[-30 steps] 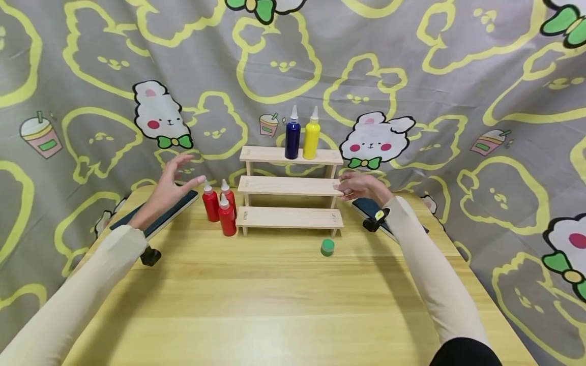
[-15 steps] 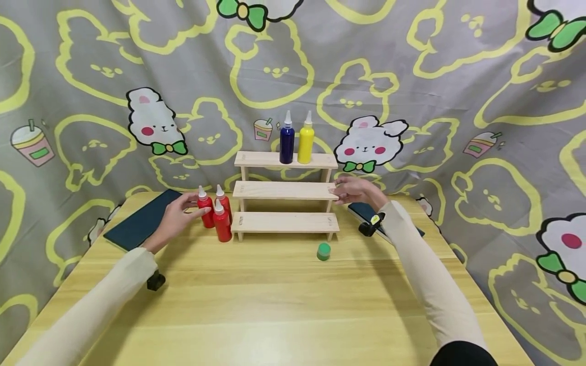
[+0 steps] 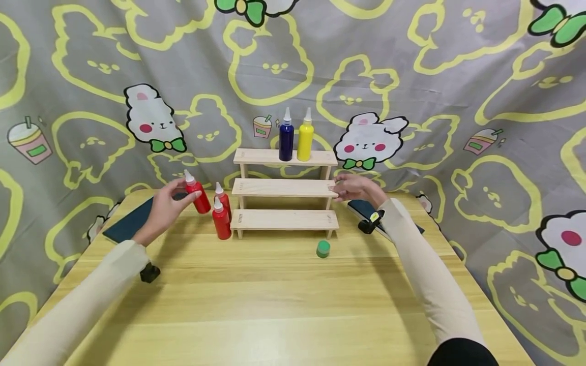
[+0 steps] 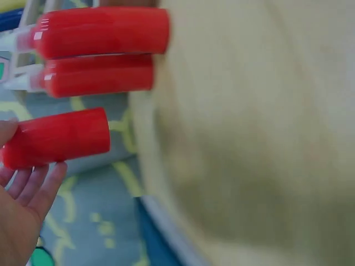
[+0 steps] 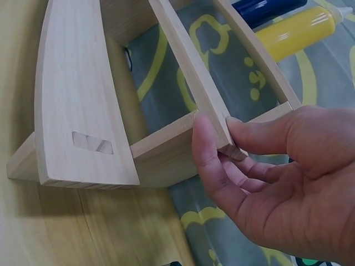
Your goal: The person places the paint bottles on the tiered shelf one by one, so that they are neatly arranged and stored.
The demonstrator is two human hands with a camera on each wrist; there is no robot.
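My left hand point(image 3: 166, 207) pinches a red squeeze bottle point(image 3: 199, 198) between thumb and fingers. The bottle has a white pointed nozzle, tilts to the left and is raised off the table; in the left wrist view its base point(image 4: 91, 133) hangs free. Two more red squeeze bottles point(image 3: 222, 224) stand upright just right of it, beside a three-tier wooden display shelf point(image 3: 284, 188). With thumb and forefinger, my right hand point(image 3: 358, 188) grips the right end of the middle board point(image 5: 194, 66). On the top tier stand a blue bottle point(image 3: 286, 142) and a yellow bottle point(image 3: 305, 142).
A small green-lidded jar point(image 3: 323, 249) sits in front of the shelf's right foot. Dark blue flat books lie at left point(image 3: 128, 223) and right point(image 3: 361, 208). A patterned grey curtain point(image 3: 274, 46) hangs behind the wooden table point(image 3: 284, 300).
My left hand came down to the leftmost red bottle, took hold of it, then lifted it up and leftward, tilting it. The right hand stays on the middle board.
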